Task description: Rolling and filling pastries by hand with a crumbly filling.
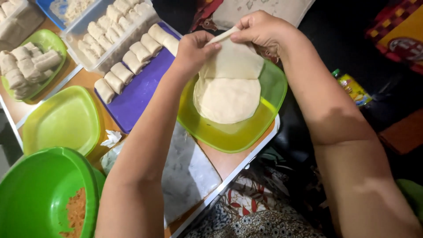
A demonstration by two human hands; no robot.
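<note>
Both hands (229, 39) on wrapper (231, 61), rolls (132, 61) beside.

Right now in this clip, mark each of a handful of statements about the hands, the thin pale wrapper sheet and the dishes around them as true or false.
1. Both hands pinch the top edge of the thin pale wrapper sheet. True: left hand and right hand grip it.
2. The sheet is being lifted off a purple board. False: it peels off a stack of round wrappers in the translucent green square plate.
3. Finished rolls lie in a row on the purple board. True.
4. The big green bowl is full of rolls. False: only some orange-brown filling shows in it.
5. The green plate beside the purple board is piled with wrappers. False: it looks bare.
</note>
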